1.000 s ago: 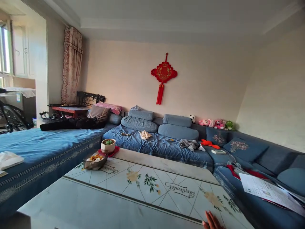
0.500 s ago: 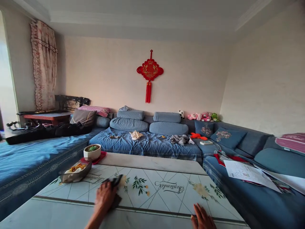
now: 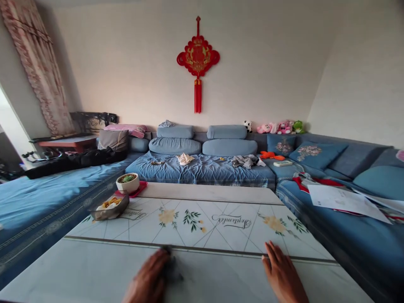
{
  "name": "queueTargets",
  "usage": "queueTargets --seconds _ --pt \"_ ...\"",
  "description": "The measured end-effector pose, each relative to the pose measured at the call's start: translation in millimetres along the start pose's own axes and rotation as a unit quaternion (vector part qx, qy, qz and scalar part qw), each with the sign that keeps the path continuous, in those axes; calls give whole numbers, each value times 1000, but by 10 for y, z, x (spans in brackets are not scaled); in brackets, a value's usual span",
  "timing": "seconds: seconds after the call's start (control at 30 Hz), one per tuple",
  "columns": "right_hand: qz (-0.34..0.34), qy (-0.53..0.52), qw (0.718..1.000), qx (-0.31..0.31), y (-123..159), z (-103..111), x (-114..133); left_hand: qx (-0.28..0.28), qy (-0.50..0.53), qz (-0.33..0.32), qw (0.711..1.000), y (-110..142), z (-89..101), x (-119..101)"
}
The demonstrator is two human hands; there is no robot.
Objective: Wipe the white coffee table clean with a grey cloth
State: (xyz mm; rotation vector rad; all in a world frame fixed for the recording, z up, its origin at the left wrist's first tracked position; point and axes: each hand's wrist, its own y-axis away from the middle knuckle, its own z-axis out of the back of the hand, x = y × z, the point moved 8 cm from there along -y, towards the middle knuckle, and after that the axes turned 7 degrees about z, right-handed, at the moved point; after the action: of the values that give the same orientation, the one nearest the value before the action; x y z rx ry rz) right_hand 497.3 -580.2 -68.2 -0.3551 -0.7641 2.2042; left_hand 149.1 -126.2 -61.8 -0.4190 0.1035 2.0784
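Across our marble-patterned coffee table (image 3: 94, 263), our right hand (image 3: 282, 269) rests flat, empty, while our left hand (image 3: 150, 275) closes over a dark cloth (image 3: 173, 271) on the near half; blurred, it looks soft and light, best bunched under the palm. Far left, a smoke-tinted bowl (image 3: 109, 213), perhaps breakable, and a potted succulent (image 3: 128, 185) limit our room.

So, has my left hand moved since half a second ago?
Yes: the left hand has come toward you, from beside the left yellow flower print to the near dark stripe on the table.
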Motion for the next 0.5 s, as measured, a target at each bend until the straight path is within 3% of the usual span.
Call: queueTargets --seconds 0.07,0.1,0.17,0.23,0.33,0.4,0.47,0.5 --pt "3 13 1000 1 -2 44 38 -52 -34 97 993 -338 533 463" --pt "3 17 1000 3 -7 63 52 -75 -48 137 987 -560 733 538" --pt "4 24 1000 6 -20 90 68 -110 -68 198 972 -1047 960 383" --pt "5 28 1000 13 -28 98 74 -126 -78 229 962 -1491 979 -105" --pt "5 32 999 24 -31 128 72 -93 -45 174 979 -1847 690 -1230" --pt "2 39 999 33 -52 204 87 -51 13 75 996 -1746 364 -2024" --pt "4 53 997 63 -126 304 137 -9 81 -35 996 -1374 2 -2654" --pt "5 65 994 91 -193 344 174 4 112 -85 990 -1125 -171 -2866"
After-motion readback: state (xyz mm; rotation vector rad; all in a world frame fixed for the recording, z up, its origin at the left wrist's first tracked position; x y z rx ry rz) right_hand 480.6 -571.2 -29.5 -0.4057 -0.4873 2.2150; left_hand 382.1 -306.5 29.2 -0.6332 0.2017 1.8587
